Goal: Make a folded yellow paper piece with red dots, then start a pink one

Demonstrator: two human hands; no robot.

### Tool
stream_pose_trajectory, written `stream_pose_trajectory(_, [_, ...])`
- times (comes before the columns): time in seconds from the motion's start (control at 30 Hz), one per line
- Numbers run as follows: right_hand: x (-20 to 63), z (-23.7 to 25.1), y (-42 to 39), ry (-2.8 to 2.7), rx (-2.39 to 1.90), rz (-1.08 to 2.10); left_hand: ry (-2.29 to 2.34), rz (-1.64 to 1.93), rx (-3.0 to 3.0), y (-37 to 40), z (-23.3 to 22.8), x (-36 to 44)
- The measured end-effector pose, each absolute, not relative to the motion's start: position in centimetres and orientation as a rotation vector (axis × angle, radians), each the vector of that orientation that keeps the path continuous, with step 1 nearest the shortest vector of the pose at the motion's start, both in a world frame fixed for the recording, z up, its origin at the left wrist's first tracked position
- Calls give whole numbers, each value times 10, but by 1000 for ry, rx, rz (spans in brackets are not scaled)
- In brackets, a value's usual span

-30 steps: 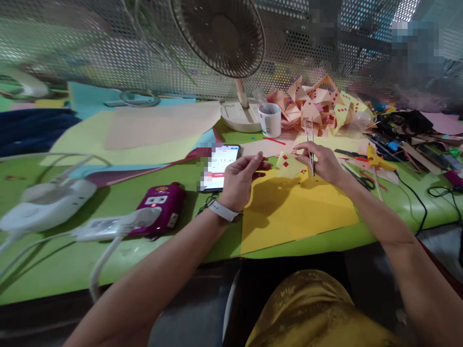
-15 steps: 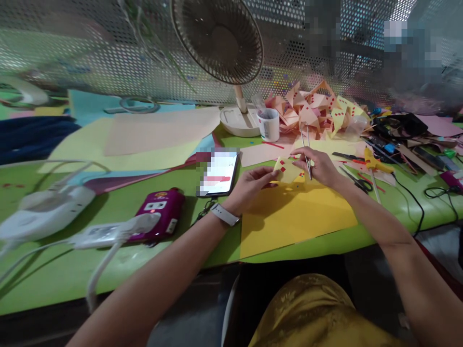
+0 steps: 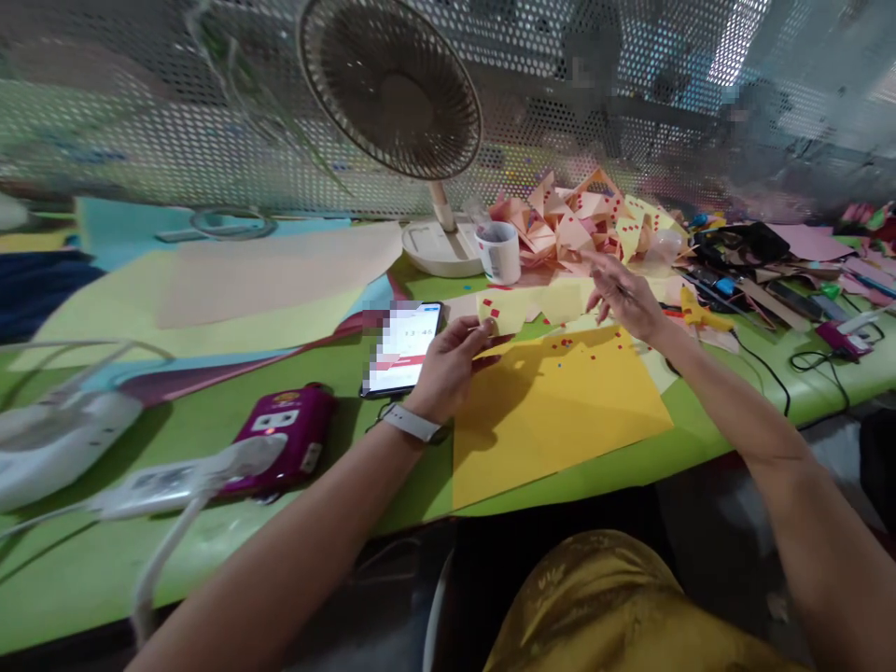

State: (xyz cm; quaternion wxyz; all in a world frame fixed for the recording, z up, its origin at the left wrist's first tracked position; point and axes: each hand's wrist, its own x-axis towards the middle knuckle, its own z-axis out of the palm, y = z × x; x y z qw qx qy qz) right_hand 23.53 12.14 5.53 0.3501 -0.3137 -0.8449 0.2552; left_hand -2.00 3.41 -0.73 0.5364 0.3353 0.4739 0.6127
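My left hand (image 3: 452,369) pinches a small folded pale yellow paper piece (image 3: 508,315) with red diamond shapes at its left end. My right hand (image 3: 623,297) is raised to the right of that paper, fingers stretched and apart; no tool can be made out in it. Below both hands lies an orange-yellow sheet (image 3: 553,425), with tiny red and blue bits (image 3: 566,344) scattered over its upper part. A lit phone (image 3: 404,350) rests just left of my left hand.
Behind stand a fan (image 3: 442,245), a white cup (image 3: 498,254) and a pile of folded peach paper (image 3: 553,219). At right are a yellow glue gun (image 3: 700,313) and clutter. Leftward lie a purple power socket (image 3: 287,434), a white plug strip (image 3: 161,485) and large paper sheets (image 3: 231,271).
The tweezers that were in my right hand no longer show there, and its fingers have spread. My left hand has drawn the paper leftward, away from it. The view has shifted slightly.
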Motion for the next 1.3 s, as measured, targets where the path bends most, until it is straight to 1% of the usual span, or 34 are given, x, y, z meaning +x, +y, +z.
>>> stream_pose_trajectory(0.1, [259, 45, 109, -2281, -938, 554, 1150, 1550, 750, 37, -7, -20])
stream_pose_trajectory(0.2, [277, 26, 99, -2399, -1059, 278, 1146, 1598, 711, 38, -6, -20])
stream_pose_trajectory(0.33, [291, -5, 97, -2654, -1032, -88, 1139, 1613, 719, 40, -7, -22])
stream_pose_trajectory(0.43, [298, -18, 100, -2764, -1021, -221, 1113, 1636, 709, 42, -9, -24])
stream_pose_trajectory(0.6, [310, -19, 105, -2776, -1021, -183, 1069, 1640, 692, 44, -12, -26])
stream_pose_trajectory(0.87, [308, -17, 104, -2834, -1175, -156, 1033, 1650, 650, 47, -14, -27])
stream_pose_trajectory(1.03, [315, -7, 101, -2847, -1239, -132, 1042, 1663, 670, 49, -17, -29])
stream_pose_trajectory(1.2, [343, 13, 97, -2798, -1343, -241, 1034, 1654, 706, 50, -18, -29])
stream_pose_trajectory(1.3, [371, 23, 99, -2609, -1524, -343, 1039, 1660, 701, 50, -16, -28])
